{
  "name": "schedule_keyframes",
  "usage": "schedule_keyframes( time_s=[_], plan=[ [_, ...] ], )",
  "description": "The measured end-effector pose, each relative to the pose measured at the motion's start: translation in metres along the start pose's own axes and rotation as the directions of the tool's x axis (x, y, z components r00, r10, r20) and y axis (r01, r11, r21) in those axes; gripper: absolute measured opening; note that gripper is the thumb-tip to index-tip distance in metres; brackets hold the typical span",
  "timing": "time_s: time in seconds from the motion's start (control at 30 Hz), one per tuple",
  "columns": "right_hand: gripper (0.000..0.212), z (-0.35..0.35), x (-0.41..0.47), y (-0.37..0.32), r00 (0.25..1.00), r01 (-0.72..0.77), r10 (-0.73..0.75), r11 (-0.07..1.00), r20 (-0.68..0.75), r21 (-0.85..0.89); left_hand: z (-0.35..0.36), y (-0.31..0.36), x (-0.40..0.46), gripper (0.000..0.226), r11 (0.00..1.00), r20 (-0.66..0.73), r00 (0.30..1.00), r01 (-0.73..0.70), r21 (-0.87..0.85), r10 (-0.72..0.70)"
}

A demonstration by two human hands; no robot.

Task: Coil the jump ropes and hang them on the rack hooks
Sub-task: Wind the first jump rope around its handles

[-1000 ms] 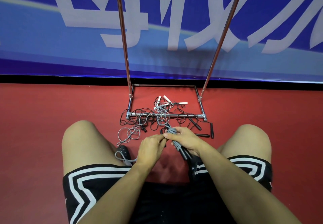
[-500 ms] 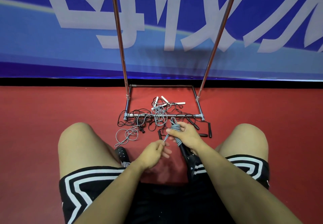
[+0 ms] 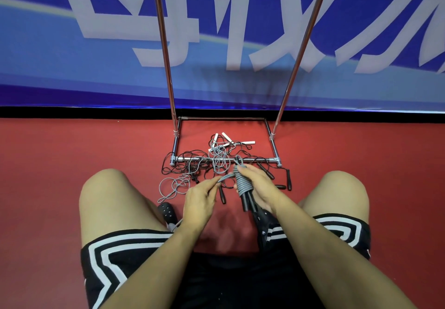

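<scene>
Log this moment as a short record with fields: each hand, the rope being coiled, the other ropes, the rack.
right hand: grips the grey rope bundle with its black handles pointing toward the person
left hand: pinches the free grey strand, pulled taut to the bundle
other ropes: tangled black and grey cords on the red floor, some white handles
rack: base bar and two uprights visible; hooks out of view

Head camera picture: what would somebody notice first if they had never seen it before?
First, the two hands in the middle: the right hand grips a grey jump rope wound round its black handles, and the left hand pinches its loose end. Behind them, a tangle of ropes lies across the rack base on the red floor.
</scene>
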State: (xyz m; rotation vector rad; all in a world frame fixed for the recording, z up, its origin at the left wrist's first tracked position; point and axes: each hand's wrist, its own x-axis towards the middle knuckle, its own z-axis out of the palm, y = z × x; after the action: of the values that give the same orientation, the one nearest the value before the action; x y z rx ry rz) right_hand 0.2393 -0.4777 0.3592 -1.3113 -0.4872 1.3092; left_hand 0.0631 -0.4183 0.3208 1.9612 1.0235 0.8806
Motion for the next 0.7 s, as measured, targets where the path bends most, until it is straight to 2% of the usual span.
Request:
schedule_keyframes(
  time_s=[0.1,0.2,0.27,0.43,0.53,0.63,0.7],
  plan=[
    [0.024,-0.001,-0.002,-0.002,0.998,0.029,-0.034,0.996,0.06,0.084,0.0,0.004,0.001,0.028,0.988,-0.117,0.981,-0.157,0.008,0.156],
    [0.038,-0.002,-0.005,-0.008,0.993,0.094,-0.101,0.989,0.064,0.113,0.002,0.008,0.002,0.03,0.975,-0.147,0.966,-0.218,-0.029,0.212],
    [0.041,-0.004,-0.007,-0.01,0.991,0.101,-0.108,0.991,0.075,0.086,0.002,0.007,0.001,0.029,0.982,-0.127,0.977,-0.181,-0.062,0.172],
    [0.045,-0.004,-0.006,-0.004,0.995,0.032,-0.042,0.995,0.096,0.097,0.003,0.007,0.0,0.022,0.984,-0.031,0.999,0.029,-0.175,-0.035],
    [0.034,-0.002,-0.007,-0.004,0.997,0.038,-0.038,0.999,0.062,0.005,0.002,0.014,-0.001,0.013,0.964,0.046,0.99,0.141,-0.226,-0.134],
    [0.023,-0.003,-0.006,0.0,0.998,0.034,-0.031,0.997,0.05,-0.075,0.002,0.015,-0.002,0.013,0.944,0.07,0.983,0.181,-0.276,-0.168],
    [0.032,-0.002,-0.005,0.001,0.998,0.019,-0.014,0.997,0.055,-0.08,0.002,0.013,-0.001,0.012,0.926,0.086,0.978,0.206,-0.315,-0.188]
  ],
)
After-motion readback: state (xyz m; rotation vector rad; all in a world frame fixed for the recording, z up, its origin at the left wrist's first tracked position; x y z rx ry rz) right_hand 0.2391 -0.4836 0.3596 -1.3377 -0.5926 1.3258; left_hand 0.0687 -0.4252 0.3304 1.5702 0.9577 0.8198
